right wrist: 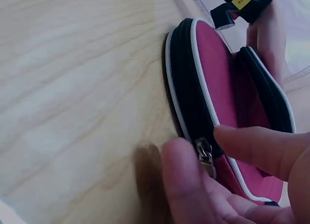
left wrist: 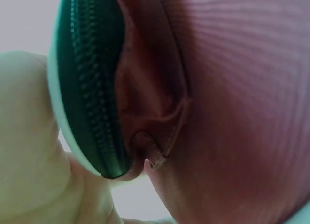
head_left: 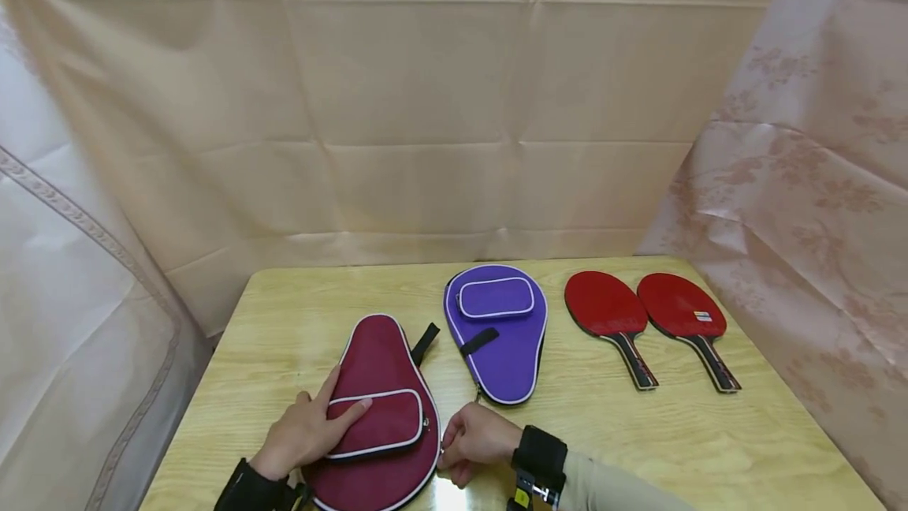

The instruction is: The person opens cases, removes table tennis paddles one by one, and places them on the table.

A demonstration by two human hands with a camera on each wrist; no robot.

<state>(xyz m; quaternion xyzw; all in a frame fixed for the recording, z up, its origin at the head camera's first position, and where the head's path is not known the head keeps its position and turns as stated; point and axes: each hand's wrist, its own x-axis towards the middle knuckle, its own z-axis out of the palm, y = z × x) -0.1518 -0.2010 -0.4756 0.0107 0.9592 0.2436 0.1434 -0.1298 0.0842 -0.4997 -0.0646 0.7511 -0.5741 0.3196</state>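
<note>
A dark red table tennis bat case [head_left: 376,353] with white piping lies on the table, its raised zipped pocket [head_left: 379,423] facing up. My left hand [head_left: 305,428] rests across its left side, thumb extended over the pocket and fingers straight. In the left wrist view, the pocket's dark zip [left wrist: 92,88] stands beside that hand. At the case's right edge is my right hand [head_left: 477,444], fingers bent in. The right wrist view shows a metal zipper pull [right wrist: 205,156] on the case's black side band, between that hand's thumb and forefinger.
Behind and to the right lies a purple bat case [head_left: 514,353] with a small pocket and black strap. Two red table tennis bats, one [head_left: 603,302] partly under or against the other [head_left: 681,304], lie at the right of the wooden table [head_left: 709,448]. Curtains [head_left: 426,101] hang behind.
</note>
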